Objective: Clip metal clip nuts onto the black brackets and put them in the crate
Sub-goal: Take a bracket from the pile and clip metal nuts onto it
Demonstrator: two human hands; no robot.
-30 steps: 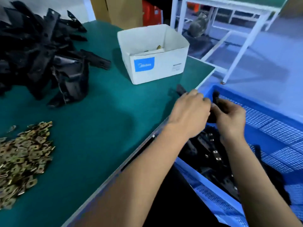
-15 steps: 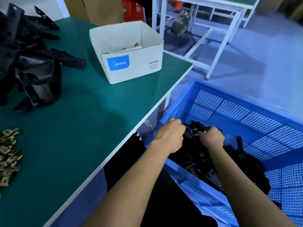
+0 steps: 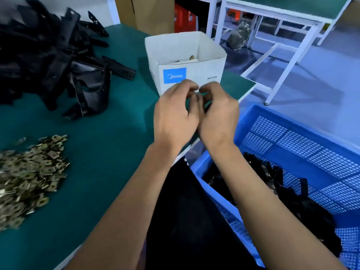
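My left hand (image 3: 175,117) and my right hand (image 3: 220,117) hover side by side over the table's right edge, in front of the white box. Their fingers are loosely curled and I see nothing held in either. A heap of bare black brackets (image 3: 48,61) lies at the table's far left. A pile of brass-coloured clip nuts (image 3: 29,176) lies at the near left. The blue crate (image 3: 292,133) stands low on the right beside the table, with several clipped black brackets (image 3: 282,188) in its near corner.
The white cardboard box (image 3: 194,75), open on top with a few clip nuts inside, stands on the green table (image 3: 107,152) near its far right corner. White-framed tables (image 3: 282,20) and a brown carton (image 3: 152,14) stand behind.
Both hands were down in the crate on a black bracket. They have let it go and risen up and left, to above the table edge near the white box.
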